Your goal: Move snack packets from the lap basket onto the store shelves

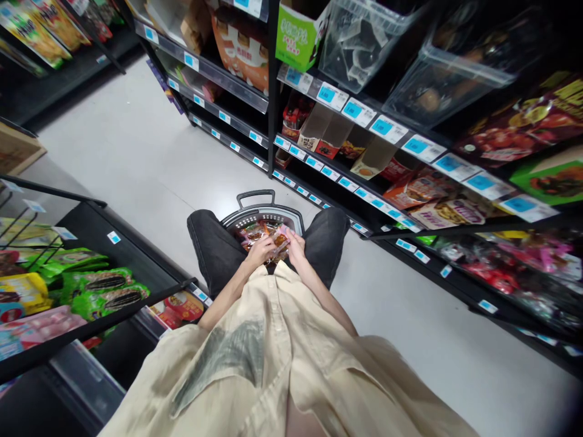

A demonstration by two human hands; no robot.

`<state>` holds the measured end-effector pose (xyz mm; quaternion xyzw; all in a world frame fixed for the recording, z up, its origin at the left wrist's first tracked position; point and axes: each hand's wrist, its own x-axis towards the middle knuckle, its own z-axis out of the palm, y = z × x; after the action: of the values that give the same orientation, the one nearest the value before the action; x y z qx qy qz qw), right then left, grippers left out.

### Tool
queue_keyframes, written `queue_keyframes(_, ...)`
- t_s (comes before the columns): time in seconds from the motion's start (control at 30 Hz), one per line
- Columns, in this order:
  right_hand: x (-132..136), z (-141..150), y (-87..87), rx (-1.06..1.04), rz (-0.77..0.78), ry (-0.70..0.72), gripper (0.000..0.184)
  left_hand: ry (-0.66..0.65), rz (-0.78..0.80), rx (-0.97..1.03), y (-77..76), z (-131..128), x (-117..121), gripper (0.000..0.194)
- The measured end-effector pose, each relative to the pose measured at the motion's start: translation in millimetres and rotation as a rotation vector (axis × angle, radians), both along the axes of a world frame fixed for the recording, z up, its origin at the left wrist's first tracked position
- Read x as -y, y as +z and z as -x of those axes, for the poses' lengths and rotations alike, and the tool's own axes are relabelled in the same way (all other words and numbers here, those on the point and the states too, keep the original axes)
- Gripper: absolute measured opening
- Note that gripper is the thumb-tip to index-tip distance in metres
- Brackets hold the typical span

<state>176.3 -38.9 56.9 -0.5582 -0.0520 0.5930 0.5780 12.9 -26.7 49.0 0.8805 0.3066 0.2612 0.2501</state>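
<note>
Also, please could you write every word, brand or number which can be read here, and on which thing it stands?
None is sharp enough to quote surely.
Green box: Chinese characters, blurred.
Orange carton: Chinese characters, blurred.
Shelf price tags: digits, too small.
Yellow-and-green bag: large letters, blurred.
Held packet: any print is too small.

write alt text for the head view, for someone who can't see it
A person's left hand and right hand hold a shiny packet at a basket of packaged goods, between the knees. Stocked shop shelves stand on both sides of a pale floor.
</note>
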Motion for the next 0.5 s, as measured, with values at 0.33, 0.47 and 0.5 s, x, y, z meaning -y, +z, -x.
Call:
queue_keyframes(0.33,-0.5,-0.3,-2.5,-0.002,0.025,-0.004,0.039,-0.014,0.033,-0.006,4.3,0.1,-0.1,0.025)
queue_keyframes(0.47,-0.7,-0.7,-2.1,0.006,0.023,0.008,0.040,-0.020,0.045,-0.008,5.1,-0.3,0.2,0.030)
queue_keyframes(0.5,-0.9,-0.8,-2.3,0.007,0.027,0.011,0.040,-0.020,0.052,-0.011,5.0,-0.4,0.3,0.030)
